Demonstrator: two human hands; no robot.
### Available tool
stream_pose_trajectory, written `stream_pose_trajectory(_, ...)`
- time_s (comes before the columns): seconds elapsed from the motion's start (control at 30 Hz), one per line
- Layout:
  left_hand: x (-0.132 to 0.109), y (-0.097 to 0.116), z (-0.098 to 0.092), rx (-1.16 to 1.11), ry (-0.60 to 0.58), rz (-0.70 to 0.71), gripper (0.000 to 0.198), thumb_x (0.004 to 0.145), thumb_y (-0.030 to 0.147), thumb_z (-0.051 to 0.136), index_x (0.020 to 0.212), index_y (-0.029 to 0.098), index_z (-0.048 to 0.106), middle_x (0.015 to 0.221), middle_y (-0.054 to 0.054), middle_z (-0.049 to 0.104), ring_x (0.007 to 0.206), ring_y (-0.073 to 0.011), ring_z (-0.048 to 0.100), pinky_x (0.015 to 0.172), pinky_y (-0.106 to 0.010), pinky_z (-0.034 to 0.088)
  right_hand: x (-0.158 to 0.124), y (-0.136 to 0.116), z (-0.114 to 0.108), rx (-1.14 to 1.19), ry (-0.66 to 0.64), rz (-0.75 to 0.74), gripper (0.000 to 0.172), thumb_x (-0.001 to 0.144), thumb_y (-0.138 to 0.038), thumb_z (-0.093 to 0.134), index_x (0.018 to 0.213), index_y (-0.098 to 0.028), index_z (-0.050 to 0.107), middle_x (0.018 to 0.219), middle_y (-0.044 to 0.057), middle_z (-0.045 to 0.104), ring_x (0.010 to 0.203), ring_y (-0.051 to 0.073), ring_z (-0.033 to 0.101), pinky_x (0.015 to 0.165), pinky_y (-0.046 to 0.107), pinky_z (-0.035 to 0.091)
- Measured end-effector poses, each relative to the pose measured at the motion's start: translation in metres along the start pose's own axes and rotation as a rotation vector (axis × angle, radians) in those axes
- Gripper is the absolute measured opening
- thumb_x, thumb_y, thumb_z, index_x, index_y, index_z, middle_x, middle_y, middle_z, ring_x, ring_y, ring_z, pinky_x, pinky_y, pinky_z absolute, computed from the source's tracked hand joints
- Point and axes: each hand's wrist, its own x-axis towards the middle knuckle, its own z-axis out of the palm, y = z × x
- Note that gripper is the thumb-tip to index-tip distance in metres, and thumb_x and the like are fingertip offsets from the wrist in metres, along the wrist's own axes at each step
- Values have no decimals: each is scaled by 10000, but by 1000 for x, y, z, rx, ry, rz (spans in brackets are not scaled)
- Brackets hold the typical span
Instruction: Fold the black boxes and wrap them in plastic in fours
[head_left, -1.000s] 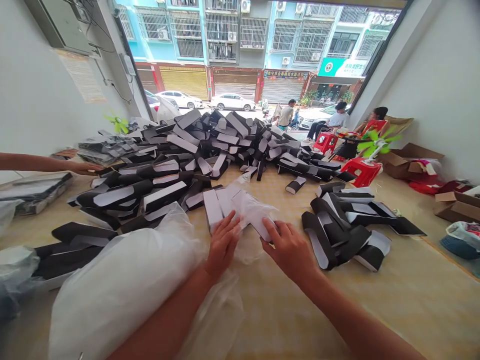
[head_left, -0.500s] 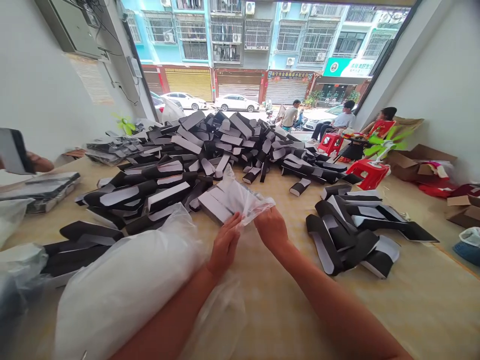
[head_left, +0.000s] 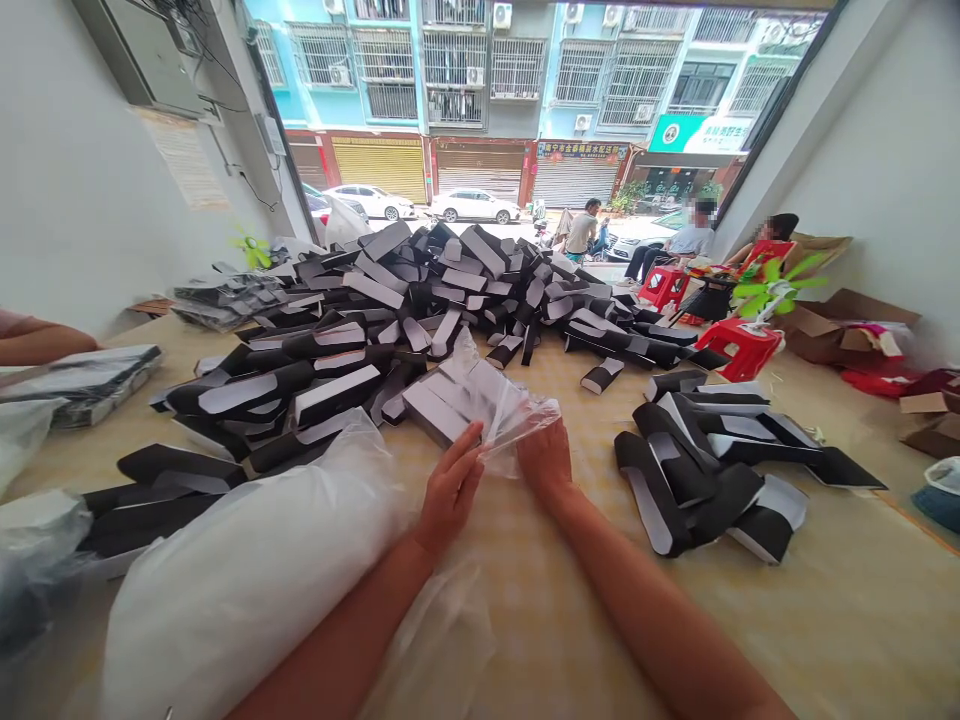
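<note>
A clear plastic bag (head_left: 521, 412) lies in front of me around a bundle of flat white-grey folded boxes (head_left: 441, 408). My left hand (head_left: 450, 492) rests against the near side of this bundle, its fingers stretched out along the plastic. At the bag's right end is my right hand (head_left: 546, 460), with its fingers curled at the gathered plastic; the fingertips are partly hidden behind the film. Left of my left forearm sits a large, puffy white plastic sack (head_left: 255, 580).
A big heap of black-and-white folded boxes (head_left: 450, 270) covers the table's far side. A smaller pile (head_left: 697, 470) lies at right. Wrapped bundles (head_left: 97, 385) are at left, beside another person's arm (head_left: 45, 342). Red stools (head_left: 739, 345) and people sit beyond the table.
My right hand has turned slightly more upright at the bag's end, and the bag's edge has shifted a little right. The co-worker's dark-and-white object at left is out of view.
</note>
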Motion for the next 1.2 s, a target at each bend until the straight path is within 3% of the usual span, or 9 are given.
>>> stream_pose_trajectory(0.07,0,-1,0,8,5,-1,344,1024,230,457,1325,256,623,1502,-99,526,1388,-233,505,1146,-454,456,-4,-1,0,103,21,-9,418,930,-186,455,1329,-124,561,1230,189,623,1183,340,515,984,515,454)
stream_pose_trajectory(0.2,-1,-1,-2,48,8,63,331,1015,206,463,1309,243,612,1475,-124,539,1379,-242,511,1126,-470,463,-13,-10,-7,196,16,40,409,882,-290,568,1268,-156,590,1097,145,633,1064,306,555,845,428,537)
stream_pose_trajectory(0.27,-1,0,-3,90,21,97,331,990,275,531,1313,236,591,1479,-144,517,1393,-276,487,1130,-506,443,-17,-14,-9,207,22,14,456,874,-311,591,1301,-153,572,1114,144,636,1055,296,564,818,397,545)
stream_pose_trajectory(0.43,0,1,0,216,50,35,738,810,506,747,1419,217,449,1495,-186,457,1434,-355,402,1150,-581,385,-15,-15,-9,173,104,-67,403,899,-295,561,1275,-155,603,1113,145,631,1028,286,562,825,384,537)
stream_pose_trajectory(0.63,-2,-7,5,221,53,-48,553,934,212,574,1460,235,405,1491,-154,470,1398,-285,457,1140,-511,424,-5,-11,-12,102,170,37,335,976,-296,462,1251,-174,612,1137,165,565,1072,312,499,939,480,478)
stream_pose_trajectory(0.83,-4,-11,4,157,-2,-39,523,949,97,449,1447,255,444,1370,-112,581,1297,-244,540,1096,-461,472,-5,-7,-7,127,160,70,287,985,-317,459,1175,-177,621,1068,139,542,1013,295,488,920,467,486)
stream_pose_trajectory(1.0,-4,-7,1,74,-38,-50,472,978,108,365,1405,256,499,1206,-97,647,995,-194,651,881,-373,560,-8,-7,-8,178,198,74,301,968,-309,463,1175,-159,622,1092,155,593,1048,303,510,931,478,487)
stream_pose_trajectory(1.07,-5,-4,-1,65,-30,-51,440,983,139,368,1382,250,517,1133,-86,649,967,-188,644,856,-354,552,-10,-8,-8,201,219,37,342,959,-302,469,1231,-143,603,1139,163,618,1115,309,516,986,492,465)
stream_pose_trajectory(1.2,-5,-2,0,231,10,-90,517,916,287,588,1417,215,484,982,-60,648,892,-212,640,831,-371,543,-14,-12,-5,198,174,7,420,945,-339,499,1312,-149,576,1191,169,638,1175,324,537,1011,511,469)
